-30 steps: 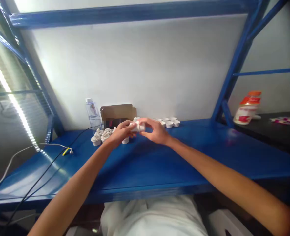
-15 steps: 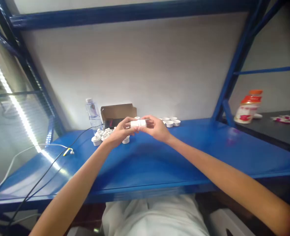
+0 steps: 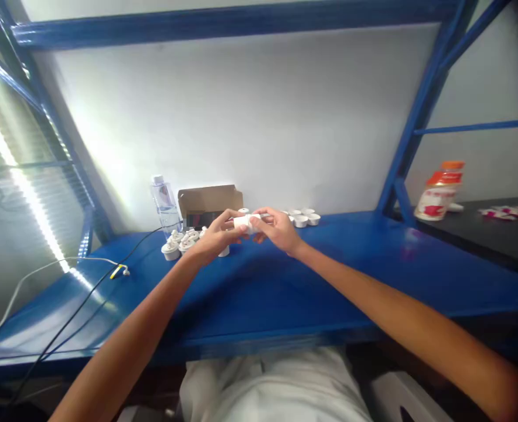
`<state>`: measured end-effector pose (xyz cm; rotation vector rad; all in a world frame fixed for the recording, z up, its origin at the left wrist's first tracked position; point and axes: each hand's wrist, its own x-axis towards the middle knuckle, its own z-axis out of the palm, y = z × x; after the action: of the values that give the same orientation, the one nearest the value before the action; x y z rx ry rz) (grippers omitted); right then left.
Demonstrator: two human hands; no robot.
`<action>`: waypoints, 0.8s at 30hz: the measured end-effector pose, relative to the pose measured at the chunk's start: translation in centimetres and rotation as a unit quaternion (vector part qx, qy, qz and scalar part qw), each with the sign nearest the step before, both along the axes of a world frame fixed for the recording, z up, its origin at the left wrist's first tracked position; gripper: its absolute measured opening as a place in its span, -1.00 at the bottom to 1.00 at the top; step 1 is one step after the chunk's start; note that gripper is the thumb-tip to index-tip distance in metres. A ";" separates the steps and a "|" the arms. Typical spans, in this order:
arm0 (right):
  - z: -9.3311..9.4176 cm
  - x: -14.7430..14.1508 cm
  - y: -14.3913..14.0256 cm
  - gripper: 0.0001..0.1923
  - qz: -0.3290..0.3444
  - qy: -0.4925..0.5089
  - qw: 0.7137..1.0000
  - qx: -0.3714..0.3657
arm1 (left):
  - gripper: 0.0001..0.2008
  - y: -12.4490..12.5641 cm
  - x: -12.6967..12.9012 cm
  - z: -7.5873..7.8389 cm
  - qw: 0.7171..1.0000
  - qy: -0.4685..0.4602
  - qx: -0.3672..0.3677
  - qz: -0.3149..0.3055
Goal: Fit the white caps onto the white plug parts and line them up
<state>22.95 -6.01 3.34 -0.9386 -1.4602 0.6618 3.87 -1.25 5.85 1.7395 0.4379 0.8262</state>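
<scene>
White part (image 3: 246, 221), seemingly lower now, between both hands (image 3: 217, 237).

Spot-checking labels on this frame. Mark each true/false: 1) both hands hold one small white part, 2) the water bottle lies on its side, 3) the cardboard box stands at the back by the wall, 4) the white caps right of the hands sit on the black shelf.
1) True: left hand and right hand both grip the small white part above the blue shelf.
2) False: the water bottle stands upright.
3) True: the cardboard box is at the back by the wall, right of the bottle.
4) False: the white caps sit on the blue shelf.
</scene>
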 end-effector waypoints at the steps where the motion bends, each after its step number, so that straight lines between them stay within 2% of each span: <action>1: -0.1 0.0 0.2 -0.55 0.005 0.017 0.999 -0.034 | -0.54 0.0 0.1 -0.1 1.000 -0.002 0.019 0.008; 3: -0.2 0.0 0.3 -0.54 0.012 0.026 0.999 -0.039 | -0.51 0.2 0.2 -0.4 0.999 -0.005 0.038 0.035; 7: -0.1 -0.2 0.0 -0.51 0.000 -0.014 0.998 0.064 | -0.57 0.6 0.2 -0.5 0.999 0.009 -0.010 0.047; 9: 0.1 -0.3 -0.1 -0.53 0.002 0.001 0.999 0.037 | -0.56 0.5 0.0 -0.2 0.999 0.006 0.008 0.033; 12: 0.2 -0.2 0.0 -0.57 0.032 0.065 0.993 -0.089 | -0.50 0.1 0.1 0.1 0.997 -0.005 0.081 0.017; 14: 0.2 -0.1 0.3 -0.58 0.043 0.103 0.986 -0.126 | -0.48 0.0 0.2 0.1 0.996 -0.014 0.088 0.030; 17: 0.1 0.0 0.5 -0.60 0.017 0.109 0.991 -0.070 | -0.52 0.2 0.4 0.0 0.996 -0.023 0.029 0.075; 19: 0.0 0.0 0.6 -0.58 0.002 0.079 0.996 -0.030 | -0.50 0.6 0.3 0.0 0.996 0.008 0.010 0.083; 21: -0.3 -0.1 0.7 -0.56 -0.006 0.065 0.997 -0.029 | -0.53 0.7 0.2 0.0 0.995 0.031 0.053 0.077; 24: -0.8 -0.3 0.8 -0.54 0.002 0.084 0.993 -0.088 | -0.56 0.5 0.3 0.1 0.981 0.005 0.164 0.103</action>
<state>22.69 -5.20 2.58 -0.9895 -1.2692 0.8622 4.21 -0.73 5.92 2.0249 0.5157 1.0864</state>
